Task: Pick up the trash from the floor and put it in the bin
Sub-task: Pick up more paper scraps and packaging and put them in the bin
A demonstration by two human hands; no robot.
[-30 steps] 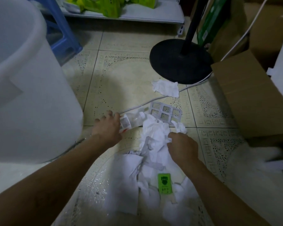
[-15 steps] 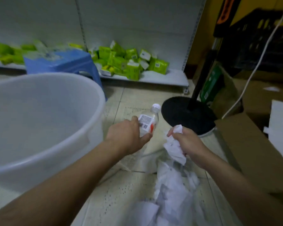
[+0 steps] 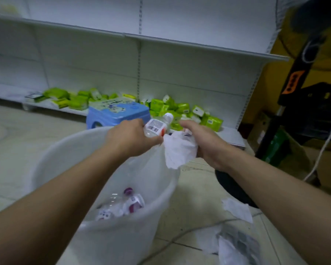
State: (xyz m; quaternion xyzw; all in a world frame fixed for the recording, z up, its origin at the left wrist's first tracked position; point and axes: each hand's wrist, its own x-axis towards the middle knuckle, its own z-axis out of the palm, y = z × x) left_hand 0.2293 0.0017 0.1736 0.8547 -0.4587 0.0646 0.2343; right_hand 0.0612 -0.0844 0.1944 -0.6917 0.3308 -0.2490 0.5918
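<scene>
At frame centre, the left hand (image 3: 130, 138) curls its fingers round one small clear bottle (image 3: 157, 126) and the right hand (image 3: 203, 144) clutches one crumpled tissue (image 3: 180, 150), both above the far rim of the single white bin (image 3: 46, 165). The bin holds a purple-capped bottle (image 3: 130, 201) and other blurred trash. One loose tissue (image 3: 237, 209) lies on the floor at lower right.

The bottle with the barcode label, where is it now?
Head view, centre: the left hand grips the bottle over the far rim of the white bin, beside the tissue held in the right hand.

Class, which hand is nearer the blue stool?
Left. The left hand, holding a bottle, is just in front of the stool; the right hand, gripping tissue, is farther to its right.
</scene>
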